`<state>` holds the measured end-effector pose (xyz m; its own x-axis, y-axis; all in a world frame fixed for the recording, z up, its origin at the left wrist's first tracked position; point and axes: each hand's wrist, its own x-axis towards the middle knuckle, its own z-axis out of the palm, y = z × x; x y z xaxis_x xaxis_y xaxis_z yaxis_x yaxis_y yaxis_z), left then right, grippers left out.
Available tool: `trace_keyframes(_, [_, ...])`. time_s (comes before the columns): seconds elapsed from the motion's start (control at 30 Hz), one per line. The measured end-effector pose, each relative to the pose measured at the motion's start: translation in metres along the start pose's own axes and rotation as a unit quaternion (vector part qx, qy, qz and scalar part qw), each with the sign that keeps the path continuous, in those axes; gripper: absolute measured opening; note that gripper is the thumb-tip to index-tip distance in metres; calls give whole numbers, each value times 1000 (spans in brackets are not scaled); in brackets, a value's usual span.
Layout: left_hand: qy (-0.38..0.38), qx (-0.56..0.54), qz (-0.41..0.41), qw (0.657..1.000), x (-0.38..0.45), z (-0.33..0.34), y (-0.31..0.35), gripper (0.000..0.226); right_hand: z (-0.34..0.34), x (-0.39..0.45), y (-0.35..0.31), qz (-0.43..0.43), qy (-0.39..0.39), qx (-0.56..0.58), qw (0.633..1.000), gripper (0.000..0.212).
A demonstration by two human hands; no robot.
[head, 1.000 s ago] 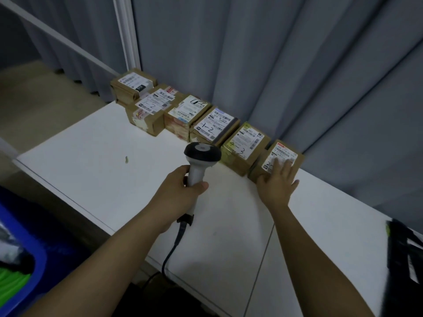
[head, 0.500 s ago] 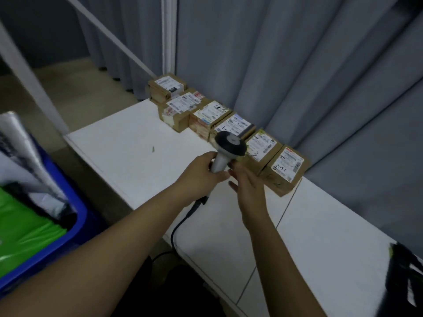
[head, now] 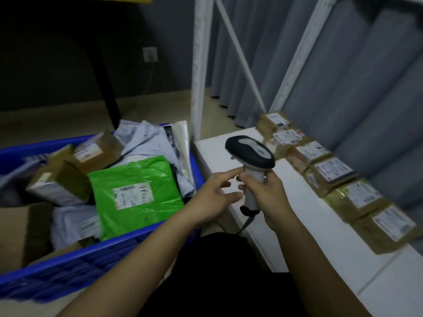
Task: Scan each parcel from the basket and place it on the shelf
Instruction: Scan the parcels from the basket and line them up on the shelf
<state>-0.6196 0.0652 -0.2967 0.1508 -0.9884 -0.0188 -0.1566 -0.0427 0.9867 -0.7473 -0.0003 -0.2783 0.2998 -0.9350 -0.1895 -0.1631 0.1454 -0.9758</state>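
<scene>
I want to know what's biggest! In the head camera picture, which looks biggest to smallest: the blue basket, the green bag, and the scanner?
1. Blue basket, by far the largest.
2. Green bag, lying inside the basket.
3. Scanner, smallest, though it is nearer the camera, so it looks bigger than it really is.

Parcel labels [head: 332,169] along the right: blurred, print unreadable. Blue basket [head: 96,255] cut off at left edge. Scanner cable [head: 248,221] disappears behind right wrist.

Head view: looks down, close over hands, shelf right.
</scene>
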Motion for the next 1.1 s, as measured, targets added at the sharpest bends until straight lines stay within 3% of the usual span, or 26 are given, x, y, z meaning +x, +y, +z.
trace_keyframes(0.13, [106,-41,-74,991,-34,-83,-34,42,70,1,0,-18,-92,-56,994,15])
trace_keyframes(0.23, [256,-13,-154,954,-31,-151,-72,37,111,10,1,-21,-140,-106,984,19])
trace_keyframes(0.3, [310,37,-201,929,-24,-193,-104,41,132,18,4,-20,-149,-140,979,17])
trace_keyframes(0.43, [310,81,-336,886,-24,-249,-186,50,161,26,19,0,-135,-190,972,21])
trace_keyframes(0.5, [282,83,-372,881,-29,-264,-235,53,167,31,28,8,-136,-203,970,15])
trace_keyframes(0.6, [298,60,-389,869,-42,-255,-240,36,167,40,37,17,-137,-212,967,9])
trace_keyframes(0.73, [414,40,-340,843,-47,-240,-228,17,170,46,41,20,-135,-197,971,11])
trace_keyframes(0.83, [446,25,-240,862,-50,-234,-204,13,173,48,37,20,-119,-162,979,10])
trace_keyframes(1.0, [336,99,-24,936,-39,-225,-111,7,175,50,11,14,-13,-41,999,12])
trace_keyframes(1.1, [242,182,70,950,-12,-203,-48,8,162,51,-6,-9,65,106,992,20])
